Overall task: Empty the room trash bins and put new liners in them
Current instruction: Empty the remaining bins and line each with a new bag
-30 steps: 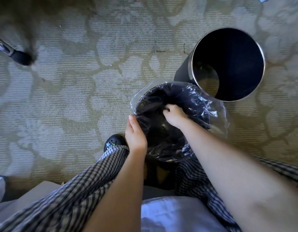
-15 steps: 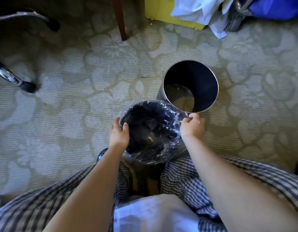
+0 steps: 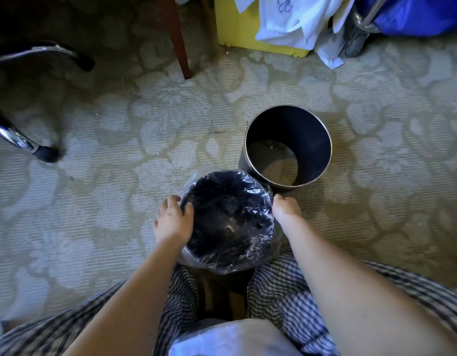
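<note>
**Head view: stock of the scene, task progress**

- Lined bin (image 3: 228, 227): dark, round, mouth up, in front of the person's knees. Whether it stands on the carpet (image 3: 119, 155) or is held just above it cannot be told.
- Liner (image 3: 248, 265): clear plastic, crinkled, pushed down inside the lined bin and folded out over the rim all the way round. No rubbish shows inside. Judged fitted or nearly so, with at most some smoothing of the overhang left.
- Left hand (image 3: 173, 219): at the left of the rim, thumb hooked over the edge onto the plastic, fingers on the outer wall. It grips the rim through the liner.
- Right hand (image 3: 286, 208): against the right side of the rim, fingers bent downward and out of sight along the outer wall. Whether they clamp the plastic or only press on it cannot be told.
- Bare bin (image 3: 299, 124): dark with a bright metal rim, upright on the carpet just beyond and to the right of the lined bin, close beside it. Emptied, its floor visible, no liner. Judged to be the remaining job.
- Spare liner: none identifiable. A white item (image 3: 235, 337) in the lap is unclear.
- Checked garment (image 3: 286, 291): covers both legs.
- Background: wooden furniture leg (image 3: 176, 34), chrome chair legs (image 3: 16, 140), yellow container (image 3: 235, 27) draped with white cloths (image 3: 286, 19), blue bag (image 3: 415, 14).
</note>
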The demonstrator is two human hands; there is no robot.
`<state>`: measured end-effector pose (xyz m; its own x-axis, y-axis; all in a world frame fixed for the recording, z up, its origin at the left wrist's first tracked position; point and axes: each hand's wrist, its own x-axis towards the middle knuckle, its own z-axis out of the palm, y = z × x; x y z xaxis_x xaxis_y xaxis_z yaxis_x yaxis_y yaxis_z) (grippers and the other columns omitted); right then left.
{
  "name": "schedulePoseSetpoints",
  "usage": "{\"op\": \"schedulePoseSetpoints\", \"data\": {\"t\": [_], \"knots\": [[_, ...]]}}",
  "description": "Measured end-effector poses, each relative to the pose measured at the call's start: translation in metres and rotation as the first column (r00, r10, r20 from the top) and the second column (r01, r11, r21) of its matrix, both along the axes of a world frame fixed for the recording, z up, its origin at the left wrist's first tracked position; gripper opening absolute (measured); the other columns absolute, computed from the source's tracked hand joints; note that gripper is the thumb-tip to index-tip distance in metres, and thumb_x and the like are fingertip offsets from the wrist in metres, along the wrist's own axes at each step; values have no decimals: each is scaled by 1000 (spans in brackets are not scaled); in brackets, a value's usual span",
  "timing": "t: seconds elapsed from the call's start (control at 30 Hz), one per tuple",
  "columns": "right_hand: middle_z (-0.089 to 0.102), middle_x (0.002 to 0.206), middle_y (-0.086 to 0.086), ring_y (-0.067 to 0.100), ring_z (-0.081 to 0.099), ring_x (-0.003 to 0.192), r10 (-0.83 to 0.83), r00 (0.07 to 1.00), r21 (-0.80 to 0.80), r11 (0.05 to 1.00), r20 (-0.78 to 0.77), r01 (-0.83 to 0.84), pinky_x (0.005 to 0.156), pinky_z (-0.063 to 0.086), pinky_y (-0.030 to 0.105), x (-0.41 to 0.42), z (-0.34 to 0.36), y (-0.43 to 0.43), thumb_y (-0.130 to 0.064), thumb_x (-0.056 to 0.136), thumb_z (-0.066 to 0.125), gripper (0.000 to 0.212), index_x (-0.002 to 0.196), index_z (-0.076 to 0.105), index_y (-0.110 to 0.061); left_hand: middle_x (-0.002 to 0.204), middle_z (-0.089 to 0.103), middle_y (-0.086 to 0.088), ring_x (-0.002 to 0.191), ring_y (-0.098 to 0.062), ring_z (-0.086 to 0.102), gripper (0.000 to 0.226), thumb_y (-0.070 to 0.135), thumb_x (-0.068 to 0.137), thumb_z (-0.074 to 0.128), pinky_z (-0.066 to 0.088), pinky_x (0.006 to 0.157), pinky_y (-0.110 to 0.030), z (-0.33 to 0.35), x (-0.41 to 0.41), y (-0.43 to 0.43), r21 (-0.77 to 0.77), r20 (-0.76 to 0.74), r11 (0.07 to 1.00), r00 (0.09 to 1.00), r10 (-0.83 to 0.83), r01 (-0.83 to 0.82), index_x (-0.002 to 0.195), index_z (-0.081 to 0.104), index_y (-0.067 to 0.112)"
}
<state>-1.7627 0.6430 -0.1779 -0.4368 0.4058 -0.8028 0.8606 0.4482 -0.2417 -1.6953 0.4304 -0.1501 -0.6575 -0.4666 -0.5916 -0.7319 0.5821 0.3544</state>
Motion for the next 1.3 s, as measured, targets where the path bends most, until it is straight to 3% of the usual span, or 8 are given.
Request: {"op": "schedulePoseSetpoints", "data": {"t": [0.13,0.4,0.67,0.9,1.0,1.13,1.2,1.3], "knots": [[49,136,18,39,47,124,113,993,62,992,-45,-110,106,36,46,-20,8,10,-35,98,39,47,132,48,-4,136,46,-6,126,-27,39,35,34,98,40,24,106,-40,18,-31,7,-11,-108,983,977,-183,183,126,49,15],[63,114,17,37,58,106,376,914,297,900,-155,-320,88,45,37,-89,37,60,-38,96,45,40,112,63,-6,141,45,-7,130,-26,39,45,42,100,32,26,107,-40,34,-108,44,-45,-54,851,850,-525,523,134,43,15],[68,101,18,34,67,92,271,955,272,934,-122,-230,81,56,43,-99,13,114,-40,92,55,41,106,65,-3,138,49,-12,128,-29,42,51,47,100,28,27,106,-43,10,-154,90,-35,141,781,777,-614,624,135,42,13],[64,90,17,28,69,82,90,990,40,995,-113,-86,79,58,40,-97,-12,106,-23,101,42,33,121,51,1,134,49,-22,122,-36,48,63,43,99,34,33,105,-46,-16,-154,110,35,138,869,859,-493,494,147,10,12],[58,67,13,34,70,80,105,982,82,992,-156,-93,80,57,42,-99,-17,105,-12,100,37,25,102,56,4,142,43,-20,124,-37,46,70,38,99,40,36,104,-45,-22,-152,107,163,73,938,944,-321,306,150,0,12],[64,75,16,30,67,67,144,942,171,981,-302,-95,63,54,32,-102,-8,112,-16,98,39,28,74,49,-7,140,47,-14,126,-32,45,55,38,98,42,37,101,-38,-25,-151,108,235,-19,942,970,-243,241,143,31,9],[64,72,15,21,62,53,128,930,140,987,-346,-84,53,47,25,-101,4,118,-16,99,38,28,79,53,-4,134,52,-14,121,-33,48,47,36,98,41,38,98,-39,-15,-153,114,268,-81,940,977,-197,211,138,38,10],[65,71,14,12,60,44,131,902,123,989,-410,-88,57,48,24,-98,31,125,-16,99,38,27,82,55,-3,136,50,-10,121,-31,48,48,36,100,39,37,97,-35,16,-156,125,344,-187,924,976,-107,167,141,37,12]]}}
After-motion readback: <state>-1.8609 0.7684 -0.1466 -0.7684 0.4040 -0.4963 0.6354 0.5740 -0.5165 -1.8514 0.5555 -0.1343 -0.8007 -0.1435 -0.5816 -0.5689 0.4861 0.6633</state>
